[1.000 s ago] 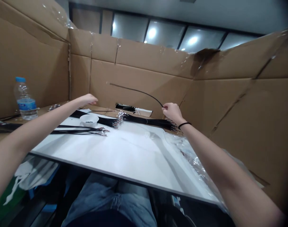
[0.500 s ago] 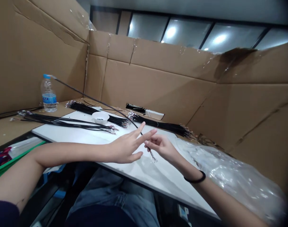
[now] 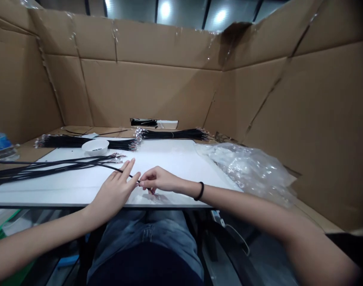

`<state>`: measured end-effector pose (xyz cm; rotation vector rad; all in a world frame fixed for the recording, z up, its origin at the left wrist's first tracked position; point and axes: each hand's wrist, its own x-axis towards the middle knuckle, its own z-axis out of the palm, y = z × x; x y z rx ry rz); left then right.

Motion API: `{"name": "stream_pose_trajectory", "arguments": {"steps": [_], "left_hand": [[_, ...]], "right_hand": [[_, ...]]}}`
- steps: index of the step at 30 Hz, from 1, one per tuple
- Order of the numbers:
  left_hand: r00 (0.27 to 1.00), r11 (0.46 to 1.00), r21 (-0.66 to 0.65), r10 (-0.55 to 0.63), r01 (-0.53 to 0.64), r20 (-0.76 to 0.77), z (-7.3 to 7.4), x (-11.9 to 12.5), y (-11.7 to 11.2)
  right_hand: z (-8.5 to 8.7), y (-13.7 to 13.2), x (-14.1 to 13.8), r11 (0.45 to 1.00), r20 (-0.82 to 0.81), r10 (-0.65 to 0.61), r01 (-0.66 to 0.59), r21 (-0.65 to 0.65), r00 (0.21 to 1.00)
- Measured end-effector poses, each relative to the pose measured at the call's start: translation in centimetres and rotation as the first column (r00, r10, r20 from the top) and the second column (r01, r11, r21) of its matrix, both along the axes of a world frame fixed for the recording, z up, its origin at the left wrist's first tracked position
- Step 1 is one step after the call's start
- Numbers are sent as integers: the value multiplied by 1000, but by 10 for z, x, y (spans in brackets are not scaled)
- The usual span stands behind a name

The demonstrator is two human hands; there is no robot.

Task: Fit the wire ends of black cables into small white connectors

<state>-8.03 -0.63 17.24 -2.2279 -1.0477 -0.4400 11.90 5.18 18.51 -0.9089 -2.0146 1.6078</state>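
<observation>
Right hand pinches a black cable, left hand spread open beside it; tugging could drag the cable bundle at nine o'clock.

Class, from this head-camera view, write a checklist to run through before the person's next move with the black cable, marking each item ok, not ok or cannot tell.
1. Right hand pinches the black cable: ok.
2. Left hand touches the cable: cannot tell, its fingertips are close beside it.
3. Cable's bare wire end in plain view: not ok, partly under the right hand.
4. Cable free of the loose bunch: not ok, it runs into it.
5. White bowl upright on the white board: ok.
</observation>
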Motion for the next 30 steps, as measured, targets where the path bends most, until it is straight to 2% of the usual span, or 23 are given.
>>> {"name": "stream_pose_trajectory", "arguments": {"steps": [5, 8, 10, 12, 15, 17, 20, 26, 30], "left_hand": [[998, 998, -23, 63, -63, -13, -2, -3, 5], [995, 994, -35, 102, -102, -3, -2, -8, 8], [993, 993, -11, 116, -116, 10, -2, -10, 8], [993, 992, 19, 121, -121, 16, -3, -12, 8], [991, 989, 55, 135, -135, 9, -6, -15, 7], [989, 987, 54, 149, -149, 6, -9, -15, 6], [985, 984, 45, 172, -172, -7, -11, -15, 7], [968, 970, 42, 243, -240, -56, -9, -15, 7], [971, 972, -9, 234, -234, -56, -10, -16, 5]], "right_hand": [[-5, 11, 5, 996, 79, -58, 63, -63, 995], [-3, 37, 25, 974, 139, -227, 228, 5, 964], [-3, 58, 45, 919, 172, -394, 380, 110, 903], [-6, 78, 67, 835, 201, -544, 504, 220, 814], [-15, 99, 92, 735, 246, -674, 599, 318, 696], [-22, 106, 100, 700, 278, -712, 621, 351, 645], [-29, 115, 102, 679, 312, -733, 624, 388, 604], [-35, 133, 97, 670, 351, -741, 604, 431, 572], [-32, 131, 96, 680, 388, -733, 578, 451, 559]]}}
